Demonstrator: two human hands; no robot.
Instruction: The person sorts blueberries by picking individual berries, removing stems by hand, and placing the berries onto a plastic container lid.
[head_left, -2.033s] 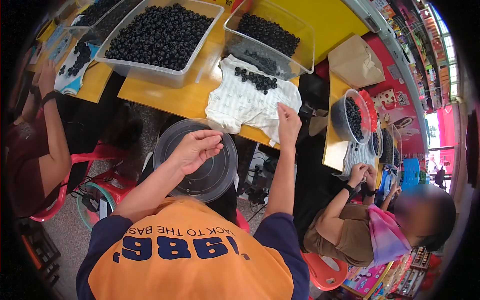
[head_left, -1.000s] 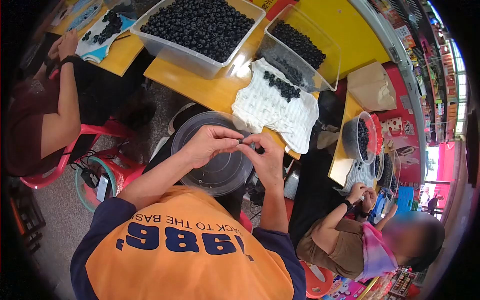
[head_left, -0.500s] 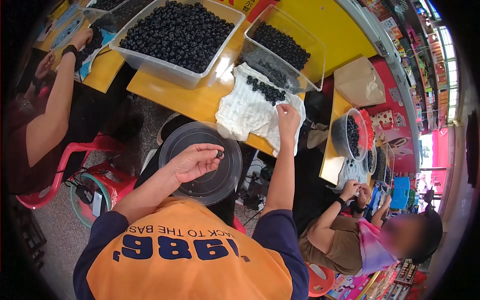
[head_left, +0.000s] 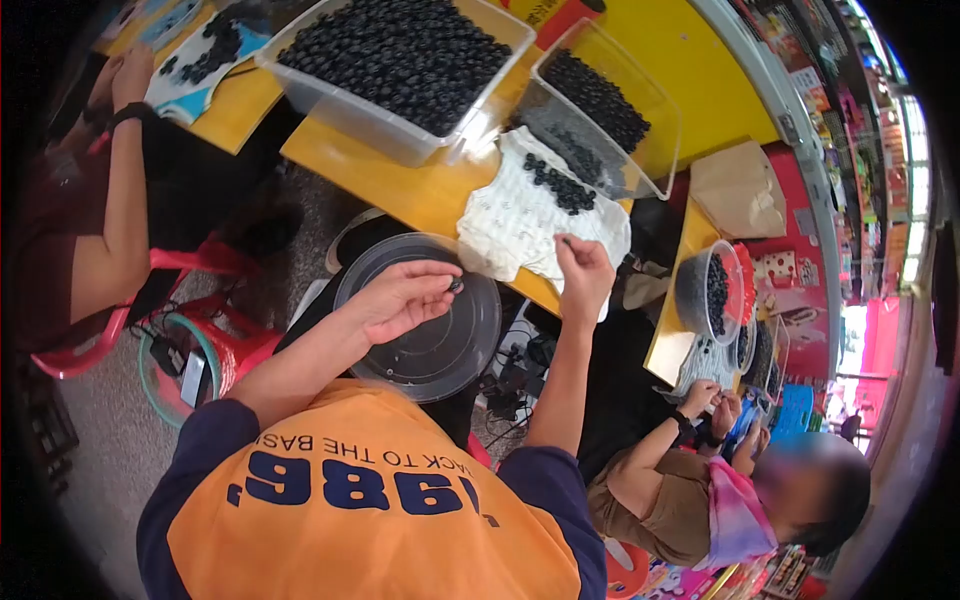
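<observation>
My left hand (head_left: 408, 300) is over the round clear lid (head_left: 440, 355) on my lap. Its thumb and fingers pinch a small black round part (head_left: 456, 285). To the right, my right hand (head_left: 585, 275) is above the near edge of a white patterned cloth (head_left: 490, 225). Thumb and forefinger are pressed together on a tiny dark piece (head_left: 566, 240), probably one of the same parts, though too small to be sure. A loose cluster of black round parts (head_left: 560, 186) lies on the cloth, just beyond my right fingertips.
On the yellow table (head_left: 350, 165) stand a large clear bin (head_left: 400, 145) and a smaller one (head_left: 660, 185), both holding black parts. Co-workers sit left and right; a round tub (head_left: 690, 300) is by the right one. A green-rimmed basket (head_left: 150, 385) stands on the floor.
My right hand has drawn back from the black cluster, with a tiny dark piece now showing at its fingertips. The left co-worker's hands have come together. The whole view has shifted slightly.
</observation>
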